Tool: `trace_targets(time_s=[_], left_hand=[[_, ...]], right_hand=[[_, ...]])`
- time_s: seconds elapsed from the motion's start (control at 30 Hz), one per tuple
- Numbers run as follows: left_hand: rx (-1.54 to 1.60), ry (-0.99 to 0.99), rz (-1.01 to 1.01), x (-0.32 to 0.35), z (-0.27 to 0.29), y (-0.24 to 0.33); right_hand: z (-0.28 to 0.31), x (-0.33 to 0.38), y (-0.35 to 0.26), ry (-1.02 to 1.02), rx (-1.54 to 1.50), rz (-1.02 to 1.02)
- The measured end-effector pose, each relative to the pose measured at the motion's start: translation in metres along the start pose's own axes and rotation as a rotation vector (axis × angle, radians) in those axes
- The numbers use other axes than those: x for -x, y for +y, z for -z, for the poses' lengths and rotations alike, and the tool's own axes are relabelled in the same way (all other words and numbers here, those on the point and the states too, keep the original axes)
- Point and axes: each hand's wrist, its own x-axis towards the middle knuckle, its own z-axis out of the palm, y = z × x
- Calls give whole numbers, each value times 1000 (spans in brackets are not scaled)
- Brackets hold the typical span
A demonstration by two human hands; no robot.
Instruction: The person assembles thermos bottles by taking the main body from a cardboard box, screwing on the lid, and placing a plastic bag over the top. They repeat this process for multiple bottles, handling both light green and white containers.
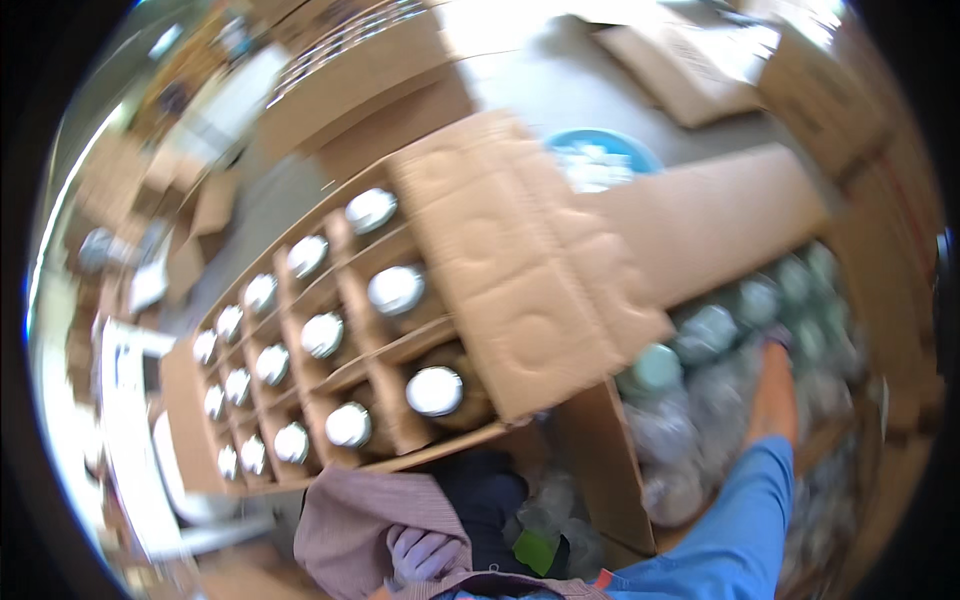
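Observation:
My right arm in a blue sleeve reaches into an open carton (612, 470) of clear and greenish round containers (705, 335). My right hand (777, 338) is down among them, blurred, its fingers hidden. Low in the picture, my left hand (425, 553) wears a pale glove and lies close against mauve cloth (345, 520). Its fingers are curled together; what they hold, if anything, is hidden. Ahead stands a divided carton (185, 420) with rows of silver-topped containers (434, 391) in its cells. A cardboard sheet (510, 270) with round dents covers its right end.
Past the cardboard sheet stands a blue tub (640, 152) of white pieces. Another filled carton (370, 100) is at the far left. Flattened cardboard (685, 75) lies at the far right, beside a brown box (825, 100). A raised flap (710, 220) borders the right-hand carton.

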Motion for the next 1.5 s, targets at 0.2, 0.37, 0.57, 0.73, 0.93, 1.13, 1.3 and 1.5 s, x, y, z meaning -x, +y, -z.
trace_targets(time_s=[0.2, 0.37, 0.57, 0.73, 0.93, 1.13, 1.3, 1.5], left_hand=[[36, -105, 71, 35, -10, 10], [65, -33, 38, 46, -20, 9], [201, 132, 251, 14, 30, 17], [445, 0, 177, 64, 48, 28], [929, 220, 414, 26, 103, -1], [1177, 624, 177, -2, 155, -51], [824, 431, 157, 56, 167, -33], [351, 420, 136, 45, 121, -10]], right_hand=[[23, 52, -17, 32, 210, -5], [84, 112, -20, 81, 321, 79], [153, 115, 65, 244, 454, 159], [289, 285, 84, 363, 171, 304], [297, 483, 101, 364, -936, 790], [215, 687, -65, -229, -1478, 1126], [203, 702, -133, -181, -1150, 1361], [246, 598, -249, 748, -551, 1225]])
